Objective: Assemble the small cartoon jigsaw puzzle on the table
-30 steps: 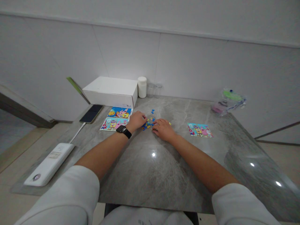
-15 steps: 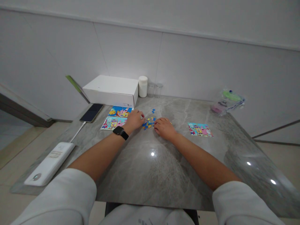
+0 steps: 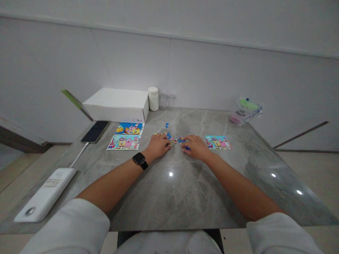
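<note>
Small colourful jigsaw puzzle pieces (image 3: 173,141) lie in a loose pile at mid-table, partly covered by my hands. My left hand (image 3: 157,145), with a black watch on the wrist, rests palm down at the pile's left side, fingers stretched over some pieces. On the opposite side my right hand (image 3: 195,146) has its fingers apart, touching more pieces. A few blue pieces (image 3: 166,125) lie apart, farther back. Left of my left hand are a cartoon picture card (image 3: 124,142) and a second, blue card (image 3: 129,128). Another cartoon card (image 3: 218,142) lies right of my right hand.
Along the back stand a white box (image 3: 113,111), a white bottle (image 3: 153,99) and two clear glasses (image 3: 167,102). A phone (image 3: 95,131) is cabled to a white power bank (image 3: 46,194) at left. A plastic bag (image 3: 245,111) sits at the back right.
My hands have moved apart, and the pieces between them are spread wider. The fingers have flattened out over the pieces. The view has shifted slightly to the right.
</note>
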A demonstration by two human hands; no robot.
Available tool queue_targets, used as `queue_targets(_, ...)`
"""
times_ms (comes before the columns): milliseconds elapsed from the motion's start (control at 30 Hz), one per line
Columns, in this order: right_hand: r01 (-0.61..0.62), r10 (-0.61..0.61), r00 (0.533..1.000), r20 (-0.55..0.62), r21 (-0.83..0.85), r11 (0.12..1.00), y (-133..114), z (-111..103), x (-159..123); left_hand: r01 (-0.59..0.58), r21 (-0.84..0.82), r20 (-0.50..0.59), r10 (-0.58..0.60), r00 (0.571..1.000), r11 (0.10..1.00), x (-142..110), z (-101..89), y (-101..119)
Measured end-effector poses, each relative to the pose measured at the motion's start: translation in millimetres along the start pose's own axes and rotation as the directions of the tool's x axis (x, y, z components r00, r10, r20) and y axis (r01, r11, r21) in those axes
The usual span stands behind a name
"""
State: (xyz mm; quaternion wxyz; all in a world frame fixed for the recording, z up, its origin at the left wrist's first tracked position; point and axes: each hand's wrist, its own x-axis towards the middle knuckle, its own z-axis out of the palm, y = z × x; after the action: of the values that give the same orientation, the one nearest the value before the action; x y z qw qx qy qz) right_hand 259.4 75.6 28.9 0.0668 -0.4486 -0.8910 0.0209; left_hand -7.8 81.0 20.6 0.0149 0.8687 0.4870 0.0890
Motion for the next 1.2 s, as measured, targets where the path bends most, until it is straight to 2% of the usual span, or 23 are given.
queue_targets(233, 0.007, -0.006, 1.0, 0.018, -0.089, 0.996, -12, 1, -7, -0.093, 0.06, 0.002, 0.093, 0.996, 0.994, 6, -5.6, 3)
queue_targets(333, 0.014, -0.013, 1.0, 0.01, -0.11, 0.994, -13, 0, -9, -0.103, 0.033, -0.006, 0.104, 0.995, 0.994, 3, -5.9, 0)
queue_targets(533, -0.046, 0.047, 0.999, 0.01, -0.094, 0.995, -17, 0, -13, -0.013, 0.032, 0.025, 0.012, 1.0, 0.999, 0, -2.4, -6)
queue_targets(700, -0.053, 0.052, 0.998, -0.022, -0.052, 0.997, -19, 2, -10, 0.044, 0.084, -0.04, -0.041, 0.998, 0.995, -3, -7.6, -12)
queue_targets(767, -0.059, 0.059, 0.998, -0.016, -0.011, 0.998, -18, 4, -5, 0.084, 0.069, -0.08, -0.078, 0.994, 0.994, -8, -11.1, -23)
queue_targets(867, -0.069, 0.069, 0.998, 0.003, 0.01, 0.998, -17, 8, 5, 0.169, 0.033, -0.123, -0.164, 0.979, 0.985, -24, -16.3, -52)
queue_targets(1000, -0.05, 0.052, 0.996, -0.072, 0.024, 0.998, -24, 9, 21, 0.282, 0.079, -0.168, -0.266, 0.949, 0.956, -62, -22.4, -99)
queue_targets(1100, 0.003, 0.002, 0.992, -0.125, 0.038, 0.999, -39, 6, 42, 0.378, 0.104, -0.178, -0.357, 0.917, 0.92, -95, -23.2, -123)
queue_targets(1200, 0.083, -0.079, 0.988, -0.134, 0.025, 0.996, -65, 1, 72, 0.418, 0.103, -0.184, -0.395, 0.9, 0.903, -121, -19.6, -131)
